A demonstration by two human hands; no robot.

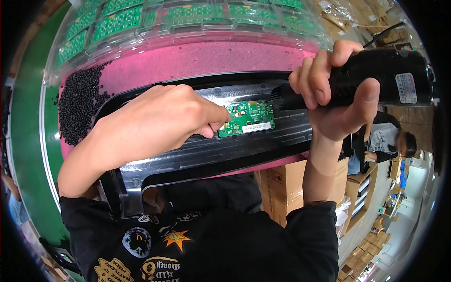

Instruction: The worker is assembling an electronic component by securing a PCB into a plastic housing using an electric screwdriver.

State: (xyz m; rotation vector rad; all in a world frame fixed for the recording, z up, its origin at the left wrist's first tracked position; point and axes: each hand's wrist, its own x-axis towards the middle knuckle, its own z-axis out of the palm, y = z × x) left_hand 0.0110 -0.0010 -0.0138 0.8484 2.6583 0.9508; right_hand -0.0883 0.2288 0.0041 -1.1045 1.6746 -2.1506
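A green circuit board (256, 113) with a white label strip lies inside a long black plastic housing (183, 149). My left hand (181, 110) is closed, its fingers curled, with thumb and index fingertip at the board's left end. My right hand (336, 91) is wrapped around a thick black electric screwdriver (380, 75) bearing a white sticker. The tool's narrower front end points left, at the board's right edge. Its bit cannot be made out. The housing's open side faces up, and its near left corner reaches toward my body.
Clear plastic trays (188, 21) holding several green circuit boards stand along the far side of a pink mat (141, 58). Small black screws (77, 108) are heaped at the left. Cardboard boxes (284, 185) stand at the near right. Another person (387, 141) is farther right.
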